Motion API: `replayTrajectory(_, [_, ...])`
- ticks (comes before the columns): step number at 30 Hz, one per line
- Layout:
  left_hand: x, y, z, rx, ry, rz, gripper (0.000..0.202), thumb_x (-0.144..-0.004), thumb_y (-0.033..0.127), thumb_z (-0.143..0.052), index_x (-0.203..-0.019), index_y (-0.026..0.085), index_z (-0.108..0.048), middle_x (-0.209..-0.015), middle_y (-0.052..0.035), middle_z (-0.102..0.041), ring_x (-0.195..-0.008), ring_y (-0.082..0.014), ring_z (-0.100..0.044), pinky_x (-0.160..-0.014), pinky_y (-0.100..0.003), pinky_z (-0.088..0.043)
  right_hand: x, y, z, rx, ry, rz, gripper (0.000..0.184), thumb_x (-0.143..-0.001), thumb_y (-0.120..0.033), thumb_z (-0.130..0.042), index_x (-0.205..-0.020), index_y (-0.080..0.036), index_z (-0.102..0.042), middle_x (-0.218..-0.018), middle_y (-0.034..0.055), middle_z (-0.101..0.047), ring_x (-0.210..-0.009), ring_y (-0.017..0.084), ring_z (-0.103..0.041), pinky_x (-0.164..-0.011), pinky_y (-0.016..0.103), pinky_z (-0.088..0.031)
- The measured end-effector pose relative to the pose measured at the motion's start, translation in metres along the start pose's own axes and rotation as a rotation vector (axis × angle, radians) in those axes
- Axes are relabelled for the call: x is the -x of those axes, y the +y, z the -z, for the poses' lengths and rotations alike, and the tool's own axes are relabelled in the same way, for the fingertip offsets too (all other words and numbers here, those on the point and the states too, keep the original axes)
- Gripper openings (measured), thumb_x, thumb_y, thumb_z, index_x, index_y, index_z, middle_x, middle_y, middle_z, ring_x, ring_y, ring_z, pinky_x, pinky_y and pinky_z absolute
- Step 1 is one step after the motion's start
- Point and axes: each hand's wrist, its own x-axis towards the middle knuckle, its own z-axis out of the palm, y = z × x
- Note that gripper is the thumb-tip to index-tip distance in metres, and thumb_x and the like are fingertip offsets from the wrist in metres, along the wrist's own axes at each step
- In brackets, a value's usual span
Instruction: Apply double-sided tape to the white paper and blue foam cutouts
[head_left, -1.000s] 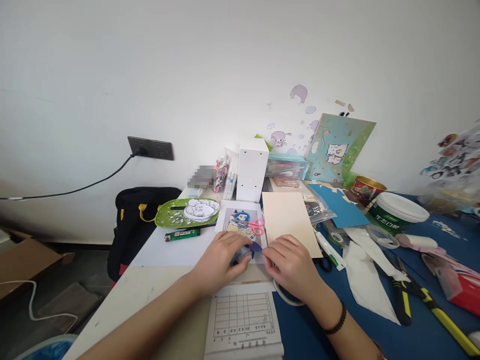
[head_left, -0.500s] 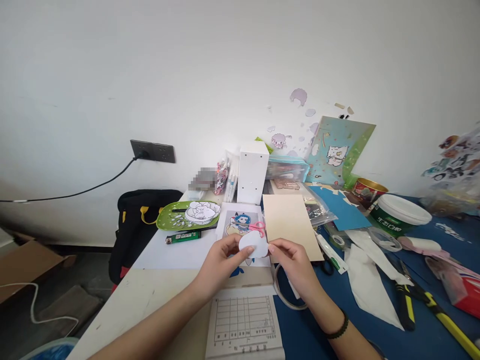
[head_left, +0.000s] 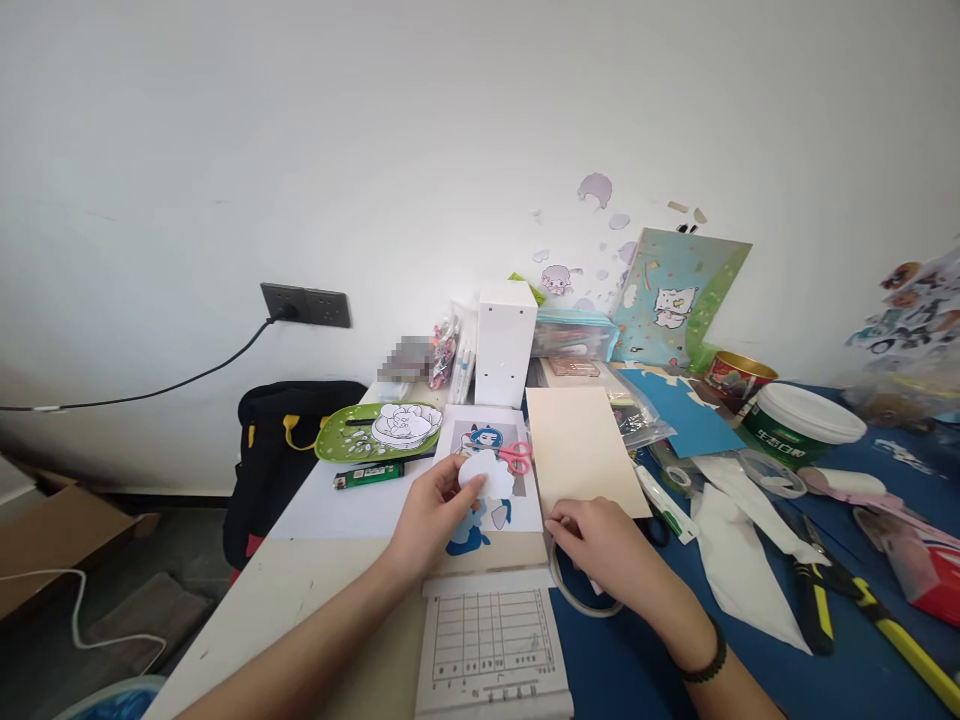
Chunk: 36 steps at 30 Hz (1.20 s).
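My left hand (head_left: 427, 515) pinches a white paper cutout (head_left: 486, 472) with a scalloped edge, its blank side facing me. Below the cutout lies a sheet with a printed blue-haired cartoon figure (head_left: 487, 437), partly covered. Pink-handled scissors (head_left: 519, 458) rest on that sheet, their blades partly hidden. My right hand (head_left: 611, 550) is apart from the cutout, fingers curled in near the thumb, close to the lower edge of a beige card (head_left: 577, 440). Whether anything small sits in its fingertips is hidden. Beneath this hand is a tape roll (head_left: 589, 610).
A green tray (head_left: 330, 440) holds a cartoon cutout and scraps at left, with a green utility knife (head_left: 371, 475) before it. A white box (head_left: 506, 345) stands at the back. Right are pliers (head_left: 814, 605), a lidded tub (head_left: 799, 425) and white paper strips (head_left: 739, 580). A printed form (head_left: 491, 640) lies in front.
My right hand has let go of the cutout's edge and moved down and right. My left hand has shifted the cutout slightly left and up, and more of the printed sheet shows.
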Motion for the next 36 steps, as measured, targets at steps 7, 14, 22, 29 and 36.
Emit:
replayTrajectory(7, [0.003, -0.002, -0.001, -0.044, 0.037, -0.031, 0.03, -0.081, 0.039, -0.057, -0.104, 0.022, -0.053, -0.079, 0.0012, -0.059, -0.066, -0.0151, -0.057, -0.054, -0.025, -0.044, 0.002, -0.005, 0.002, 0.041, 0.212, -0.057, 0.035, -0.088, -0.034, -0.043, -0.06, -0.019, -0.057, -0.052, 0.0035, -0.059, -0.05, 0.017, -0.051, -0.052, 0.027, -0.031])
replayTrajectory(14, [0.02, 0.011, -0.007, -0.282, -0.1, -0.268, 0.022, -0.09, 0.036, -0.044, -0.088, 0.021, -0.059, -0.082, -0.0015, -0.063, -0.073, -0.0166, -0.055, -0.064, -0.027, -0.044, 0.006, -0.013, 0.003, -0.553, 0.464, 0.043, 0.017, -0.084, -0.035, -0.055, -0.083, -0.019, -0.062, -0.075, 0.0029, -0.065, -0.068, 0.017, -0.06, -0.063, 0.024, -0.045])
replayTrajectory(22, [0.03, 0.015, -0.015, -0.397, -0.168, -0.355, 0.025, -0.091, 0.034, -0.043, -0.075, 0.019, -0.055, -0.072, -0.0008, -0.06, -0.069, -0.0163, -0.053, -0.064, -0.025, -0.041, 0.007, -0.029, -0.015, -0.608, 0.294, 0.225, 0.016, -0.08, -0.03, -0.058, -0.069, -0.018, -0.057, -0.065, 0.0004, -0.056, -0.061, 0.015, -0.049, -0.059, 0.026, -0.039])
replayTrajectory(29, [0.029, 0.014, -0.015, -0.4, -0.176, -0.354, 0.024, -0.09, 0.032, -0.043, -0.071, 0.02, -0.05, -0.067, 0.0009, -0.055, -0.065, -0.0154, -0.05, -0.062, -0.025, -0.038, 0.006, -0.028, -0.015, -0.534, 0.328, 0.212, 0.015, -0.082, -0.025, -0.054, -0.069, -0.019, -0.056, -0.065, 0.0003, -0.055, -0.06, 0.014, -0.046, -0.057, 0.025, -0.037])
replayTrajectory(36, [0.029, 0.015, -0.016, -0.348, -0.192, -0.355, 0.022, -0.09, 0.031, -0.045, -0.076, 0.019, -0.056, -0.07, 0.0001, -0.058, -0.066, -0.0153, -0.052, -0.063, -0.025, -0.039, 0.005, -0.025, -0.014, -0.596, 0.312, 0.248, 0.016, -0.085, -0.025, -0.052, -0.072, -0.018, -0.058, -0.068, 0.0018, -0.056, -0.063, 0.015, -0.049, -0.059, 0.026, -0.038])
